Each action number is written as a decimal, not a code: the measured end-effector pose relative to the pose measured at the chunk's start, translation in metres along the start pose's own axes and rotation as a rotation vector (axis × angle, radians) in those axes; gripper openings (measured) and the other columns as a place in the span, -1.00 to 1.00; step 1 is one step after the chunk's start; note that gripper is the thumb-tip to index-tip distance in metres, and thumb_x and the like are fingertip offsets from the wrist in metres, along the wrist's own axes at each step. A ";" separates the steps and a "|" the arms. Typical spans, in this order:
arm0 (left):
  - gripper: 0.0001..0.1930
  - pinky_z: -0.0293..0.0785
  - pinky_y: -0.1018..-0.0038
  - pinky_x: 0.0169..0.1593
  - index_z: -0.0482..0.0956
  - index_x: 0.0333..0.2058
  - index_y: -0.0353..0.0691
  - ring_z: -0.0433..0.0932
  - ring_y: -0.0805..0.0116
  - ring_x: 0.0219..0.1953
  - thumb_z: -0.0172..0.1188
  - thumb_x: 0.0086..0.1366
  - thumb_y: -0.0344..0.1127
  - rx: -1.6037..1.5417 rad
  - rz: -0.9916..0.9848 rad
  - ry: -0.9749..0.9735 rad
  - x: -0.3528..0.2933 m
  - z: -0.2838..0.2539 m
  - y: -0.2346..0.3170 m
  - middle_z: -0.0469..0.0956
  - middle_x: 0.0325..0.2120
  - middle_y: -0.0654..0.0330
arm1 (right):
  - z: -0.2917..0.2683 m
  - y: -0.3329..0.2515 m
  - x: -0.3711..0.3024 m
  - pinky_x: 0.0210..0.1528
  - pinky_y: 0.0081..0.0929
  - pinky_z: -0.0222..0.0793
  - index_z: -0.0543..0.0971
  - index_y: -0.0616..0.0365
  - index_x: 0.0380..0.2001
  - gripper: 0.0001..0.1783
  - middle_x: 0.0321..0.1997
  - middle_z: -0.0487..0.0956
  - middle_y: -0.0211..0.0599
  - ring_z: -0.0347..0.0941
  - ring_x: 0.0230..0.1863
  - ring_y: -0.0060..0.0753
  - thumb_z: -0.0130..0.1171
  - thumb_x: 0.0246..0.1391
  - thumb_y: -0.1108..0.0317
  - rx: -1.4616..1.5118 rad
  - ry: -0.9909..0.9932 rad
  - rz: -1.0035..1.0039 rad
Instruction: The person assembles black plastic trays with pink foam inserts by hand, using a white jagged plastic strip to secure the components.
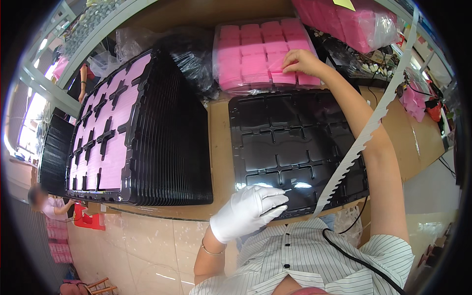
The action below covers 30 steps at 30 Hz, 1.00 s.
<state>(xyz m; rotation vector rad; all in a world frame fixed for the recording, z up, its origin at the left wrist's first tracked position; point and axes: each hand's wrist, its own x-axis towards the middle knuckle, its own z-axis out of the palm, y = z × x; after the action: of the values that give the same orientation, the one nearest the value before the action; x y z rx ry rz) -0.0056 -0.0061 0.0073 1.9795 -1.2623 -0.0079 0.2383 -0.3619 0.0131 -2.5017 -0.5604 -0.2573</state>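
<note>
A black plastic tray (314, 142) with moulded cross-shaped ridges lies in front of me, its compartments bare. My left hand (248, 210), in a white glove, is at the tray's near left edge, fingers stretched out over it and holding nothing. Beyond the tray stands a clear-wrapped block of pink sheets (246, 54), stacked in rows. My bare right hand (302, 65) reaches over the tray to this block. Its thumb and fingers are pinched on the edge of a pink sheet (277, 62) that looks slightly raised.
A tall stack of black trays (169, 132), its top one filled with pink pieces, stands at left on the brown table (220, 142). Pink bags (351, 24) lie at far right. A white serrated strip (366, 132) hangs across the right side. Another person (54, 206) is at far left.
</note>
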 end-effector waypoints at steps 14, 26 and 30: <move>-0.85 0.50 0.54 -0.07 0.67 -0.26 -0.25 0.61 0.40 -0.20 0.30 0.17 -0.42 -0.185 -0.264 0.280 0.052 -0.012 -0.025 0.65 -0.27 0.19 | -0.008 -0.004 -0.013 -0.20 -0.60 0.40 0.62 0.23 -0.44 -0.86 -0.43 0.63 -0.37 0.49 -0.36 -0.60 0.37 -0.10 0.43 0.265 0.065 0.229; -0.67 0.38 0.31 0.12 0.51 -0.03 -0.27 0.48 0.09 0.04 0.12 0.28 -0.24 0.220 -0.105 0.166 0.131 0.003 -0.054 0.51 -0.04 0.01 | -0.013 0.019 0.000 -0.19 -0.55 0.35 0.62 0.19 -0.41 -0.80 -0.37 0.59 -0.43 0.44 -0.31 -0.54 0.30 0.01 0.27 0.219 0.364 0.246; -0.43 0.11 0.16 0.31 0.27 0.18 -0.31 0.20 -0.08 0.28 0.07 0.29 -0.11 0.685 -0.149 0.046 0.203 0.022 -0.112 0.25 0.22 -0.12 | -0.012 -0.041 -0.007 0.01 -0.39 0.26 0.62 0.09 -0.40 -0.83 -0.30 0.56 -0.35 0.37 -0.09 -0.28 0.30 -0.03 0.25 0.008 0.433 0.045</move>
<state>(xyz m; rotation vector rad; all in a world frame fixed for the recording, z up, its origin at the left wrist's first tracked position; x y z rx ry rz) 0.1747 -0.1532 0.0012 2.6292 -1.1771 0.4479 0.2132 -0.3397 0.0406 -2.3450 -0.3240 -0.7529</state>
